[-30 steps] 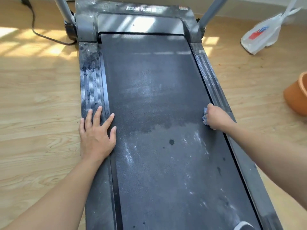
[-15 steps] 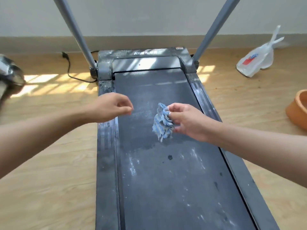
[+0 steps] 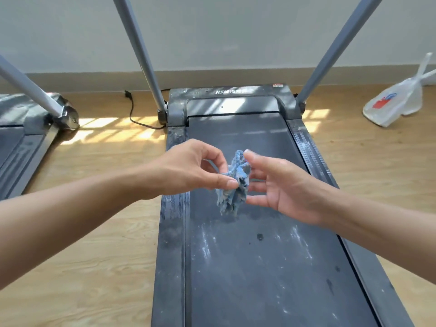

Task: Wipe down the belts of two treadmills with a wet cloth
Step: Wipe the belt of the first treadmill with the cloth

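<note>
The big treadmill (image 3: 172, 256) lies on the wooden floor and runs from near to far. Its dark belt (image 3: 271, 279) has white dusty streaks on the near part. A second treadmill (image 3: 14, 142) sits at the far left, well apart from the first.

Both hands are up in the air over the middle of the belt. The left hand (image 3: 188, 168) pinches the cloth between thumb and finger. The right hand (image 3: 285, 187) has straight, spread fingers, and its thumb tip touches the top of the cloth.

The blue cloth (image 3: 232, 192) hangs between the two hands, all crumpled up, and does not touch the belt. It looks soft, floppy and light. Since it is wet, it may drip and slip a little. I think it is best to bunch it into a pad and hold it with the whole hand, so it can press flat on the belt.
</note>
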Demonstrator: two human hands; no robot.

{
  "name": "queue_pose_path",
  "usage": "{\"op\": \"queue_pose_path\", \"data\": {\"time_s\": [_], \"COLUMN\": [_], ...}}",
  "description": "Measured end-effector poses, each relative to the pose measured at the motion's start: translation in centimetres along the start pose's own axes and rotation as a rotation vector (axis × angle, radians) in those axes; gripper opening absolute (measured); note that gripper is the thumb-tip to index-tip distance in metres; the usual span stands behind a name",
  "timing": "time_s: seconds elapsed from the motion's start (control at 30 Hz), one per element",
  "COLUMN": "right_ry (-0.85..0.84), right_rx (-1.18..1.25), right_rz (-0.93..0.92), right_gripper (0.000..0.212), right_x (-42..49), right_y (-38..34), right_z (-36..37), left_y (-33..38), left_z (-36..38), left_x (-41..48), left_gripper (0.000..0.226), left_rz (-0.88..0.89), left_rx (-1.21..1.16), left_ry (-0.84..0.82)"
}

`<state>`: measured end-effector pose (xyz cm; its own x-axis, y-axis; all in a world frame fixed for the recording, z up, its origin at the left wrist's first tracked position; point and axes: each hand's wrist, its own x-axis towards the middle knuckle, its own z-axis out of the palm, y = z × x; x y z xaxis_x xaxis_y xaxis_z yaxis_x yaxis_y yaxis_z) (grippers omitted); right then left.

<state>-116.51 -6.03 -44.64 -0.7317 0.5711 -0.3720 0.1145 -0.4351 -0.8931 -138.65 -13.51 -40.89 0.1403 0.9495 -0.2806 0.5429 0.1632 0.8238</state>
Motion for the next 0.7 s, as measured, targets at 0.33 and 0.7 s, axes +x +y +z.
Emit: {"op": "queue_pose_path", "data": {"time_s": [0.33,0.7], "right_ry": [0.033,-0.021], "right_rx": [0.009,0.047], "right_rz": [0.072,0.013], "right_gripper": [0.045,0.043], "right_x": [0.0,-0.1], "right_y": [-0.2,-0.6], "right_z": [-3.8,-3.7], "left_y": [0.1,-2.4], "left_z": [-3.0,-2.1], "left_x": [1.6,1.8], "left_gripper": [0.022,0.03], "left_rz": [0.034,0.035], "left_rx": [-0.366,-0.273], "left_ry": [0.089,0.239]}}
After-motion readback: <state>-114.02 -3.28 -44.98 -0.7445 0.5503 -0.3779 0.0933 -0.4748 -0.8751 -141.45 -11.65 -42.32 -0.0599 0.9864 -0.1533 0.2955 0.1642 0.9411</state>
